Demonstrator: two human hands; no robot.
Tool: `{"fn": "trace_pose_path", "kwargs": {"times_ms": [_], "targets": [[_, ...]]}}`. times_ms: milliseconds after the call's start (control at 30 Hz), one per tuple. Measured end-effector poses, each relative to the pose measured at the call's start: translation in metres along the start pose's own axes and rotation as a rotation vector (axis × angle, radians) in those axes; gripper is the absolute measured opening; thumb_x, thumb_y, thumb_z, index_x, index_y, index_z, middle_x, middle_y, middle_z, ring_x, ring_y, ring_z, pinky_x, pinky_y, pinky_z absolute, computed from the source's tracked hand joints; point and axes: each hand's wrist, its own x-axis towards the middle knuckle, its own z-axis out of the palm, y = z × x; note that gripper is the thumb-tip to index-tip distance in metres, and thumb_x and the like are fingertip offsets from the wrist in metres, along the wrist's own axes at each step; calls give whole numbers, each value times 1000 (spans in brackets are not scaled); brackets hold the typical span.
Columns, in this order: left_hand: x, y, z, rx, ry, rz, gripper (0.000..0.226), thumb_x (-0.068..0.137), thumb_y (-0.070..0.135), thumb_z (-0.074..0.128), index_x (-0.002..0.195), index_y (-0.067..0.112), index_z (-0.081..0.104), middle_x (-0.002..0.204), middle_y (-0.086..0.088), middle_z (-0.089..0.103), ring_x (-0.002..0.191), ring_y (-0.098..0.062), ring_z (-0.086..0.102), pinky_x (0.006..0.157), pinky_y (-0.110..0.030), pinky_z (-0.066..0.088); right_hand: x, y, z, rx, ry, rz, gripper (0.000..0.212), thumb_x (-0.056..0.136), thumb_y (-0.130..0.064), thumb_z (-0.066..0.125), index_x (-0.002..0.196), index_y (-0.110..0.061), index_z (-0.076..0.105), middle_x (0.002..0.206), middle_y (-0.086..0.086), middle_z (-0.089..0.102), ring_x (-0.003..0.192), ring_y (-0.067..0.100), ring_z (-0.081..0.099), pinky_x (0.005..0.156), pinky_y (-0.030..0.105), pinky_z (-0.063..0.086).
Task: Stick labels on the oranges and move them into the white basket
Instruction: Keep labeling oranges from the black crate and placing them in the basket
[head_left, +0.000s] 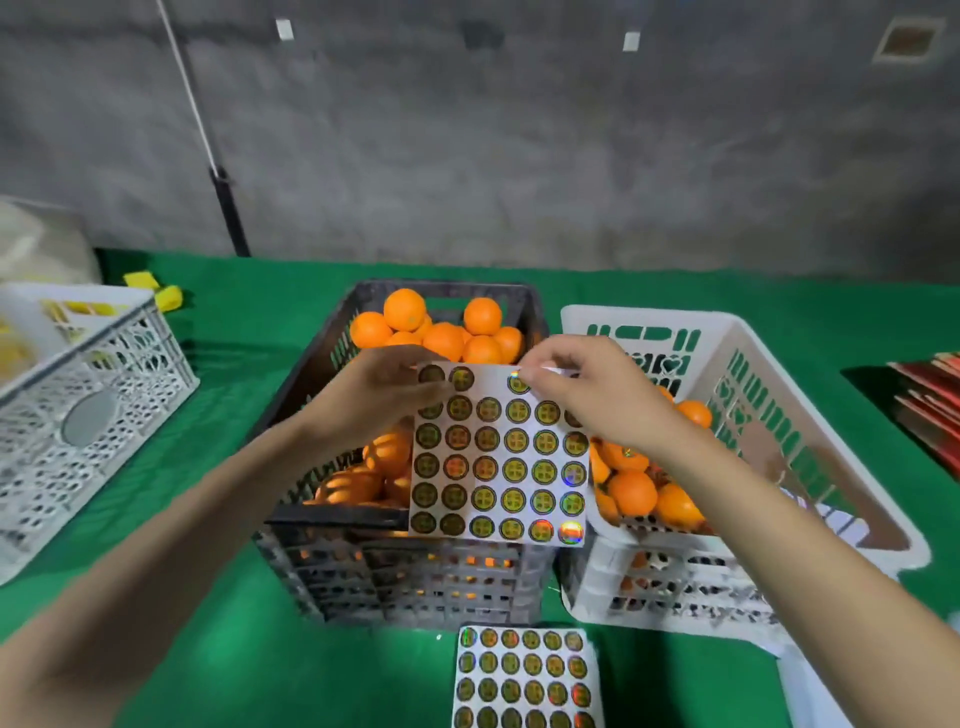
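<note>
On the green bench (234, 597) I see my left hand (379, 395) gripping the label sheet (498, 457) upright above the dark crate (405, 577), long axis vertical. My right hand (587, 395) pinches a label at its top edge, beside the white basket (810, 415) of oranges (631, 491).

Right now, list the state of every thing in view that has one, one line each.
Held sheet of round holographic labels: lifted over the crates, some top-row labels gone.
Left hand: holding the sheet's left edge.
Right hand: pinching at the sheet's top row.
Black plastic crate: heaped with oranges.
White plastic basket: partly filled with oranges.
Second label sheet: flat on the green cloth.
</note>
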Motion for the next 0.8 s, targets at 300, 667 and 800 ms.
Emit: {"fn": "trace_pose_path", "kwargs": {"times_ms": [300,667,800], "targets": [[46,-34,-24,-523,153,-150,16,97,21,61,97,9,71,104,-18,75,93,-33,74,66,-34,60,71,3,44,-179,264,63,15,97,-27,56,91,-30,70,93,-10,71,96,16,63,93,41,45],[110,-101,-12,121,558,197,31,102,40,47,73,33,46,63,11,53,54,-5,47,50,-25,34,125,59,145,-716,566,-235,23,95,-26,52,113,-20,65,127,5,57,123,28,50,102,44,33],[109,-113,-8,111,485,133,26,103,40,46,80,28,48,69,-1,61,60,-16,60,52,-44,45,120,77,153,-735,537,-121,22,94,-24,57,115,-19,64,128,6,56,121,29,50,99,43,35]]}}
